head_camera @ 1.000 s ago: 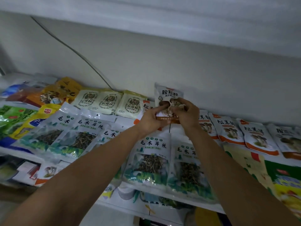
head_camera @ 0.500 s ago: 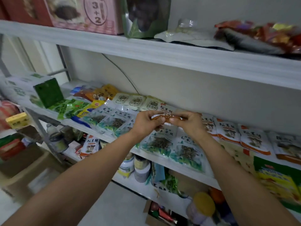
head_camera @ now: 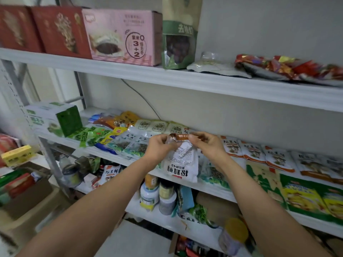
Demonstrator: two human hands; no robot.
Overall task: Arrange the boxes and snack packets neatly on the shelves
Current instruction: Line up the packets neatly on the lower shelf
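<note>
- White plastic snack packet with a brown sealed band (head_camera: 182, 164): hangs upside down, print inverted, brown band uppermost, in front of the white middle shelf (head_camera: 219, 194) and above its front edge.
- Left hand (head_camera: 160, 148): fingers curled, pinching the left end of the brown band.
- Right hand (head_camera: 207, 145): fingers curled, pinching the right end of the same band.
- White-and-orange mushroom packets (head_camera: 254, 151): lie flat in a row on the middle shelf, on its right part.
- Clear-and-green fungus packets (head_camera: 128, 145): lie flat on the middle shelf, on its left part.
- Pink cardboard box (head_camera: 120, 36): stands one level above the middle shelf.
- White plastic jars (head_camera: 150, 197): stand one level below the middle shelf.
</note>
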